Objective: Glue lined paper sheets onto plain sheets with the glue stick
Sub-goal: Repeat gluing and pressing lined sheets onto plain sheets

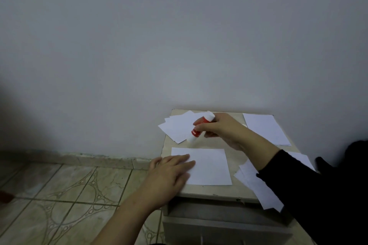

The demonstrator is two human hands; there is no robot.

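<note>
Glue stick (200, 127) within right-hand fingers (207, 125)

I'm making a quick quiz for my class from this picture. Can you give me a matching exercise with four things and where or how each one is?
Things:
1. glue stick
2. left hand
3. single sheet
4. fanned stack of sheets

Places or states:
A. lies flat at the front middle of the small table
B. held tilted above the table by the right hand
C. spread at the back left corner of the table
D. rests flat, fingers straight, on the left edge of a sheet

Pairs: 1-B, 2-D, 3-A, 4-C
</note>
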